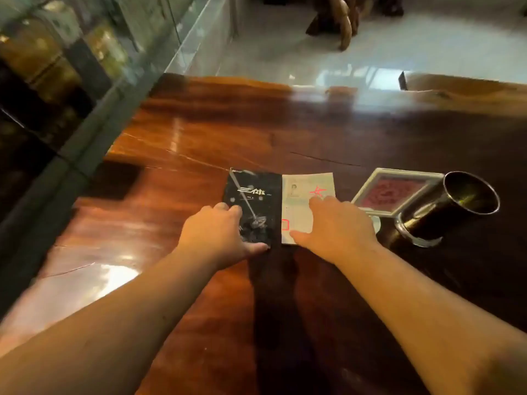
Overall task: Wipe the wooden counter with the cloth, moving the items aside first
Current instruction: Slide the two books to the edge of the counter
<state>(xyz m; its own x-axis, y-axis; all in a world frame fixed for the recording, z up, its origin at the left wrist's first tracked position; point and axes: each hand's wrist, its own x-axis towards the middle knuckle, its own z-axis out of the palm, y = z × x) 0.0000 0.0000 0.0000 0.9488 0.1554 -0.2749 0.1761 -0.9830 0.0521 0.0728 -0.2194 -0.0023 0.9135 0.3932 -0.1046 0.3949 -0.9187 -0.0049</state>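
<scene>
A dark book (256,195) with silver lettering lies on the glossy wooden counter (199,132), and a white card (299,192) with red marks lies against its right side. My left hand (219,232) rests on the book's lower left corner, thumb at its near edge. On the card's lower right part lies my right hand (336,226), fingers spread flat. Whether either hand grips or only presses, I cannot tell. No cloth is in view.
A framed red placard (379,192) stands to the right of the card, and a dark metal cup (445,209) leans beside it. A glass cabinet (71,67) borders the counter's left edge. Pale floor lies beyond the far edge.
</scene>
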